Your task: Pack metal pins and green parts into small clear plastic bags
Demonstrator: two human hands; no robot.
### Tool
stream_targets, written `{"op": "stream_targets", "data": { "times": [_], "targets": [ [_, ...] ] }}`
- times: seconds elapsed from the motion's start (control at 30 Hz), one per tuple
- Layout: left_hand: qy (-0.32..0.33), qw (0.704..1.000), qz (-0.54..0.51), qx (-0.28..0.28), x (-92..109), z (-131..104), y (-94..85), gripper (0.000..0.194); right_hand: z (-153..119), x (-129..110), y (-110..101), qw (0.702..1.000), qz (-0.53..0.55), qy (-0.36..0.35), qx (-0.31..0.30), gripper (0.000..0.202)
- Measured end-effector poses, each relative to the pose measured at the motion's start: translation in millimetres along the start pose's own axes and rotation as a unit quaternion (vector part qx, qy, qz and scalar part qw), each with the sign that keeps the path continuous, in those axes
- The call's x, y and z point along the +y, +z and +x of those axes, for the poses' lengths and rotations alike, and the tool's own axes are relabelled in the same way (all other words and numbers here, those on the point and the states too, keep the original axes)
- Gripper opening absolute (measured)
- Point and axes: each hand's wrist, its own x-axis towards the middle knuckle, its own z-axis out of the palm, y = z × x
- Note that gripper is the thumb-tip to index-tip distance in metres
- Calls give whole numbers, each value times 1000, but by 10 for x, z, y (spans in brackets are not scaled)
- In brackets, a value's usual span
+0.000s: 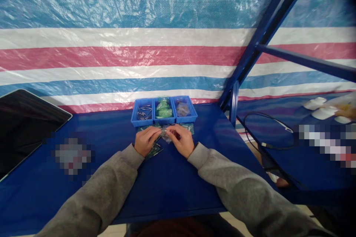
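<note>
Glossy blue surface (172, 189) across lower frame, red-white-and-blue striped plastic sheeting (125, 55) above, blue metal post (246, 61) upper right, left hand (146, 140) and right hand (182, 140) pinching thin silvery piece (165, 130) at centre, blue plastic bins (164, 121) just above.

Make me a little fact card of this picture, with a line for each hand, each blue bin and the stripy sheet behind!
Left hand: fingertips pinched at a thin shiny piece, too small to name
Right hand: fingertips pinched at the same piece
Left bin: thin metal pieces
Middle bin: green packets
Right bin: clear, brownish-looking packets
Striped sheet: white, blue and pinkish red
</note>
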Motion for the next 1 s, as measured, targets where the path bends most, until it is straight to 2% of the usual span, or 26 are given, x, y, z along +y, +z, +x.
{"op": "stream_targets", "data": {
  "times": [0.57,1.0],
  "targets": [
    [15,1000,-17,10,-6,3,-3,11,4,11,-14,1000,-21,-12,4,18],
    [20,999,-13,21,29,9,-23,8,-1,68,27,998,-58,-4,-5,34]
  ]
}}
